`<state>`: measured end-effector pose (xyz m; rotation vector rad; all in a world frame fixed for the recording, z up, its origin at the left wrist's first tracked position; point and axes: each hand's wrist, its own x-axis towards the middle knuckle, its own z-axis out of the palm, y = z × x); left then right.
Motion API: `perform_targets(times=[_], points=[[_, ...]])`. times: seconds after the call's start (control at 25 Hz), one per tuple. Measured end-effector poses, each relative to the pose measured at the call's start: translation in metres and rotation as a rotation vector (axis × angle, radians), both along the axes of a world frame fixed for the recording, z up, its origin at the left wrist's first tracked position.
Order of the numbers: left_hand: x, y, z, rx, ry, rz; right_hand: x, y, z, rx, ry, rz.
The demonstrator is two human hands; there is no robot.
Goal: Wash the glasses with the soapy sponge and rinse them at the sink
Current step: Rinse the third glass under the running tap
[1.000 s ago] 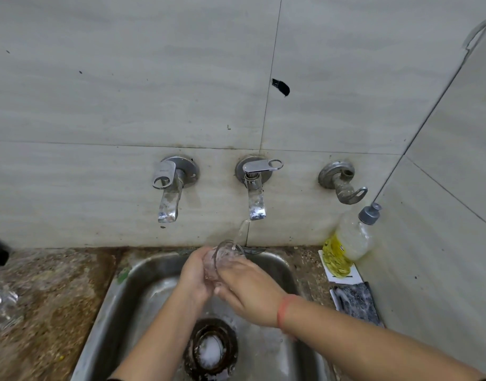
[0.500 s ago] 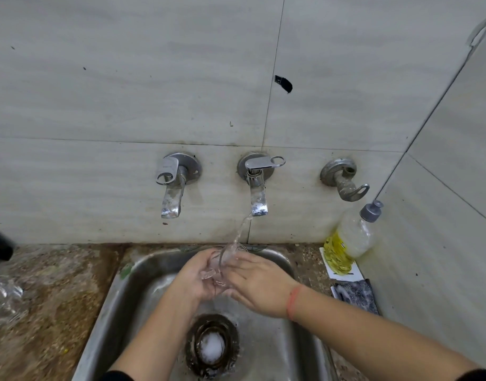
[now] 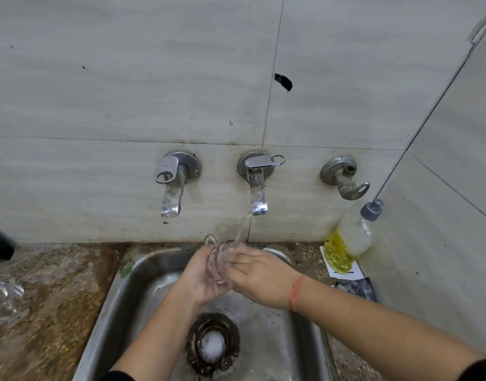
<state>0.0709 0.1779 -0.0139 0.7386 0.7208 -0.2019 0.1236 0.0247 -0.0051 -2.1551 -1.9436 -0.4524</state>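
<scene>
The steel sink (image 3: 120, 292) fills the lower middle, set in a speckled bench (image 3: 57, 284). Over the basin the left hand (image 3: 200, 276) cups a clear glass (image 3: 221, 259) from below, fingers curled round it. The right hand (image 3: 261, 276) lays fairly straight fingers against the glass's right side.

A second ago the glass stood nearly upright with its mouth to the stream. Now it is tipped over sideways, and a handle-like loop shows at its upper left. That suggests the rinse of this glass is well along, with water being rubbed round and poured off.

The middle tap (image 3: 257, 185) runs a thin stream onto the glass. White foam sits in the drain (image 3: 213, 345). A soap bottle (image 3: 349, 237), partly full of yellow liquid, leans in the right corner. More glassware (image 3: 5, 295) lies blurred on the bench at far left.
</scene>
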Motion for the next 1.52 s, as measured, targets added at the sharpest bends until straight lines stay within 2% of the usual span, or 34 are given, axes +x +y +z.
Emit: perform_targets(times=[0.04,0.08,0.12,0.2,0.24,0.28,0.4,0.44,0.48,0.56,0.64,0.68,0.72,0.76,0.84,0.92,0.96,1.04,1.12,1.16,1.2,1.24,1.36,1.4,1.44,1.52], points=[[0.000,0.001,0.001,-0.027,-0.011,-0.002,0.005,-0.003,0.000,0.019,-0.038,0.013],[0.001,0.000,0.001,-0.056,-0.052,0.037,0.004,0.000,-0.001,0.026,0.004,-0.029],[0.002,-0.004,0.002,-0.062,-0.108,0.080,-0.003,0.006,0.003,0.021,0.118,-0.129],[0.005,-0.010,0.000,-0.041,-0.169,0.138,-0.022,0.020,0.016,0.076,0.482,-0.355],[0.005,-0.011,0.000,0.006,-0.179,0.134,-0.026,0.023,0.019,0.085,0.597,-0.388],[0.003,-0.010,0.000,0.047,-0.190,0.100,-0.027,0.020,0.022,0.073,0.573,-0.340],[-0.002,0.000,0.007,0.055,-0.185,-0.087,-0.009,-0.001,0.018,0.025,0.018,-0.022],[-0.004,0.000,0.011,0.022,-0.177,-0.103,0.003,-0.005,0.016,0.024,-0.059,0.015],[-0.003,-0.001,0.012,-0.019,-0.180,-0.070,0.007,-0.006,0.019,0.019,-0.044,-0.013],[-0.001,-0.008,0.017,-0.118,-0.206,0.058,-0.005,0.004,0.026,0.010,0.155,-0.238],[0.003,-0.015,0.014,-0.147,-0.206,0.154,-0.018,0.018,0.035,0.118,0.505,-0.457],[0.003,-0.017,0.010,-0.123,-0.187,0.163,-0.022,0.020,0.037,0.142,0.658,-0.507],[0.002,-0.017,0.008,-0.091,-0.167,0.146,-0.026,0.020,0.042,0.129,0.719,-0.499],[0.001,-0.015,0.009,-0.068,-0.145,0.114,-0.029,0.016,0.045,0.085,0.640,-0.436],[0.002,-0.009,0.011,-0.082,-0.112,0.051,-0.026,0.007,0.038,-0.030,0.182,-0.224],[0.002,-0.006,0.014,-0.129,-0.062,0.001,-0.008,0.000,0.031,-0.050,-0.036,-0.104],[0.002,-0.007,0.014,-0.141,-0.048,-0.013,-0.001,0.000,0.029,-0.019,-0.039,-0.093],[-0.002,-0.010,0.014,-0.119,-0.054,0.007,-0.003,0.008,0.032,0.005,0.102,-0.274],[-0.004,-0.013,0.009,-0.120,-0.100,0.078,-0.015,0.023,0.031,0.073,0.446,-0.518],[-0.002,-0.015,0.007,-0.125,-0.122,0.133,-0.021,0.028,0.028,0.085,0.617,-0.581],[0.000,-0.015,0.004,-0.121,-0.127,0.172,-0.030,0.029,0.027,0.080,0.697,-0.560],[0.001,-0.012,0.002,-0.112,-0.134,0.170,-0.037,0.026,0.027,0.056,0.651,-0.455],[-0.002,-0.001,0.002,-0.122,-0.142,0.050,-0.018,0.002,0.018,-0.021,0.065,-0.089],[-0.004,0.002,0.003,-0.141,-0.145,0.020,-0.007,-0.003,0.015,0.000,-0.035,-0.048],[-0.005,-0.001,0.007,-0.151,-0.155,0.026,-0.002,-0.004,0.013,0.043,-0.037,-0.055],[-0.003,-0.008,0.008,-0.148,-0.196,0.136,-0.014,0.006,0.017,0.122,0.146,-0.216]])
